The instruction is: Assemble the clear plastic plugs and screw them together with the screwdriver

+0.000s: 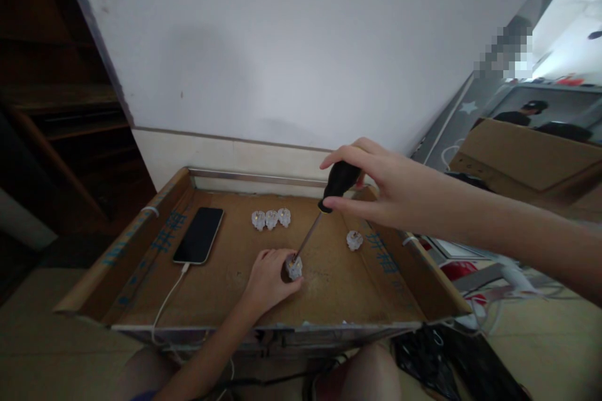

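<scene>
My right hand (369, 178) is closed around the black handle of a screwdriver (339, 183). Its metal shaft slants down to the left, and the tip meets a small clear plastic piece (295, 268) with a lobed outline. Fingers and thumb of my left hand (271, 279) grip that piece against the cardboard surface. Three similar clear pieces (271, 219) with small gold-coloured spots sit in a touching row farther back. Another clear piece (354, 240) lies to the right, below my right wrist. Whether the tip sits in a screw is too small to tell.
The cardboard-lined worktop (226, 301) has raised cardboard sides. A phone (199, 235) with a white cable (165, 301) plugged in lies at left. Behind stands a white wall (282, 44). At right are a cardboard box (527, 156), loose cables and a black bag (423, 357) on the floor.
</scene>
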Available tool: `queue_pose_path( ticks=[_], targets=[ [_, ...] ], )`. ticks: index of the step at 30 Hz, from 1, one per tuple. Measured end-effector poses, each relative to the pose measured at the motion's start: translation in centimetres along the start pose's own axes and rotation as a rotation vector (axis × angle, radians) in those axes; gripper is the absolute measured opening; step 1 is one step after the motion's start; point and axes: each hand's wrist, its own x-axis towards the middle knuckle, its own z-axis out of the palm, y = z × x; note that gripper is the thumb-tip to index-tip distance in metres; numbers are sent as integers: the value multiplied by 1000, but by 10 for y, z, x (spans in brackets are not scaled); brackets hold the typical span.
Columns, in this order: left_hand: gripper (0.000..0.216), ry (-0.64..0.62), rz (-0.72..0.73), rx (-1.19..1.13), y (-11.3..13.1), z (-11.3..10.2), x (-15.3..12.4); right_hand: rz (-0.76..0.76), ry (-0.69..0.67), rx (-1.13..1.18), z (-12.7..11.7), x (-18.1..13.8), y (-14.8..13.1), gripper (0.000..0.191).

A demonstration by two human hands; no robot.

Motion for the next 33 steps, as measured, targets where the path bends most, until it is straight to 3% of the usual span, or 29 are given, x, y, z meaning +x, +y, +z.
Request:
queue_pose_path(
  ticks=[2, 6, 10, 15, 27, 30, 33],
  targets=[
    [42, 3, 2, -1, 0, 0, 0, 4, 49, -39, 3, -3, -3, 28],
    [41, 5, -7, -3, 0, 0, 0, -45, 96, 42, 3, -7, -12, 45],
    [40, -5, -12, -11, 1, 0, 1, -129, 96, -26, 1, -10, -16, 25],
    [40, -15, -15, -17, 0, 0, 1, -160, 91, 148, 4, -13, -11, 37],
    [47, -17, -20, -12, 0, 0, 1, -136, 172, 132, -15, -12, -18, 29],
    [50, 28, -4, -37, -2, -1, 1, -107, 190, 106, -22, -14, -22, 27],
    [31, 123, -14, -48, -3, -1, 1, -90, 214, 89, -25, -17, -25, 28]
  ],
)
